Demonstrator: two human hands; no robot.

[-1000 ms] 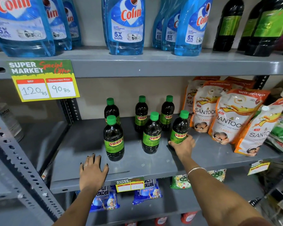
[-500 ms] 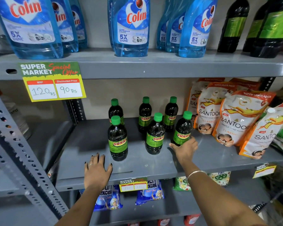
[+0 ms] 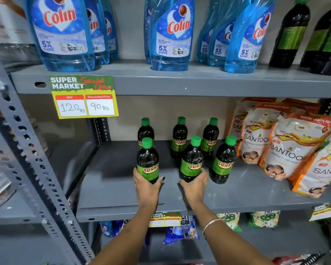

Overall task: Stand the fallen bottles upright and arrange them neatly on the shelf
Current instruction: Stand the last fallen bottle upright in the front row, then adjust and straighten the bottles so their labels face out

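Several dark Sunny bottles with green caps stand upright in two rows on the grey middle shelf [image 3: 111, 186]. My left hand [image 3: 147, 190] is wrapped around the base of the front left bottle [image 3: 148, 159]. My right hand [image 3: 194, 190] grips the base of the front middle bottle [image 3: 191, 159]. The front right bottle [image 3: 224, 161] stands free beside it. Behind them are the back left bottle [image 3: 145, 131], the back middle bottle [image 3: 179, 138] and the back right bottle [image 3: 210, 134].
Orange and white Santoor pouches [image 3: 287, 150] lean at the right of the same shelf. Blue Colin bottles [image 3: 170, 35] and dark bottles [image 3: 290, 35] fill the shelf above. A price tag [image 3: 84, 96] hangs from its edge. A perforated steel upright [image 3: 33, 150] crosses the left.
My left hand rose from the shelf's front edge and took hold of the front left bottle. My right hand left the front right bottle and closed on the front middle one.
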